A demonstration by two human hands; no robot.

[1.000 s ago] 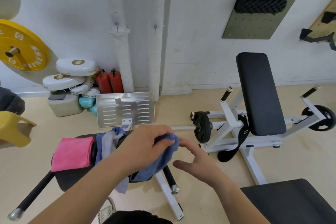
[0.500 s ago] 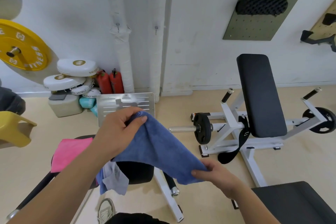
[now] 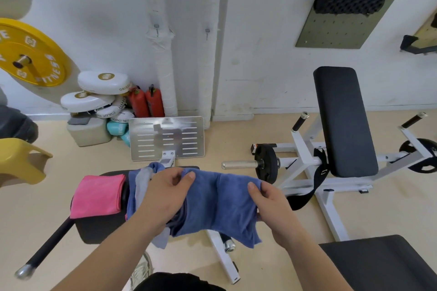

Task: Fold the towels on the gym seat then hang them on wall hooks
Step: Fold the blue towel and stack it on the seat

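A blue towel hangs spread between my two hands above the black gym seat. My left hand pinches its upper left corner, and my right hand pinches its upper right edge. A folded pink towel lies on the left part of the seat. A crumpled grey and blue towel lies on the seat behind my left hand, partly hidden. Two small wall hooks stick out of the white wall above.
A silver footplate stands just beyond the seat. A white-framed bench with a black pad and a weight plate fills the right. White pads and red bottles sit by the wall; a yellow stool is at left.
The blue towel was lifted off the seat and stretched out; my left hand came down and my right hand rose, so the towel's top edge is now level between them.
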